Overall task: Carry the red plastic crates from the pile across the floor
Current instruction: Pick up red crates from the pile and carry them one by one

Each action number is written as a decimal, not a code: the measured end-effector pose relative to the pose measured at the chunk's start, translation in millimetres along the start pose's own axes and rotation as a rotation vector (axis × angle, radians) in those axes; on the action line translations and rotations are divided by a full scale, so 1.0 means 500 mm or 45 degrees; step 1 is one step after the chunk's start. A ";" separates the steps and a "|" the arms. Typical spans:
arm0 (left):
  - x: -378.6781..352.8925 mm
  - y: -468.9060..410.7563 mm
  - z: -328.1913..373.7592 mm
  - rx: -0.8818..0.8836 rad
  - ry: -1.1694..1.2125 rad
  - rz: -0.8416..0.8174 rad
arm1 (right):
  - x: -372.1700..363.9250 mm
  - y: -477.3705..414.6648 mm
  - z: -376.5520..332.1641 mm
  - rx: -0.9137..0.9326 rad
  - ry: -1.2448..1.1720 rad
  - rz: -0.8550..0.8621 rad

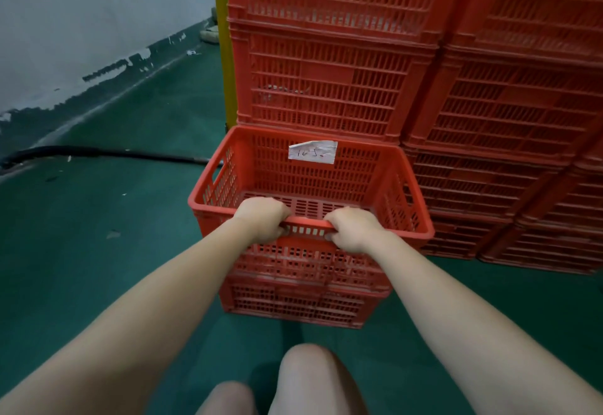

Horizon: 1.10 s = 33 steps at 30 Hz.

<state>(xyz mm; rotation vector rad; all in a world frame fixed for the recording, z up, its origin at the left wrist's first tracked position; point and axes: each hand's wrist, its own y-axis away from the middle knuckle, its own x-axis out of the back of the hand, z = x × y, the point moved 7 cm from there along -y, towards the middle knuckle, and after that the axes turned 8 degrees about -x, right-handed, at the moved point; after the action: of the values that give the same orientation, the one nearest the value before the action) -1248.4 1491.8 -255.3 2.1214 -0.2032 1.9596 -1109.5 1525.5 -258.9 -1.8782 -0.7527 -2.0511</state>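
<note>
L hand [261,219] & R hand [355,230] both grip the near rim of the top crate [385,186], fingers curled round it. It sits on a 2nd crate [293,303] on the green floor [98,235], right by the pile [326,72]. Paper tag [312,152] on its far wall.

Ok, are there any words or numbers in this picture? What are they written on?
"165." handwritten and blurry, so the middle digit is unsure: on the white paper slip stuck to the far inside wall of the top red crate.
No other writing can be read on the stacked crates.
</note>
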 end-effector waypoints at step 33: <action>0.164 0.069 0.026 0.174 0.410 -0.116 | 0.139 0.131 0.051 -0.232 -0.408 -0.172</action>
<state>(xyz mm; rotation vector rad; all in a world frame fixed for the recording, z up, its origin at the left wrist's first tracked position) -1238.0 1460.2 -171.5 1.8169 0.0867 2.2775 -1063.2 1495.3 -177.2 -2.3562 -0.8092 -1.9778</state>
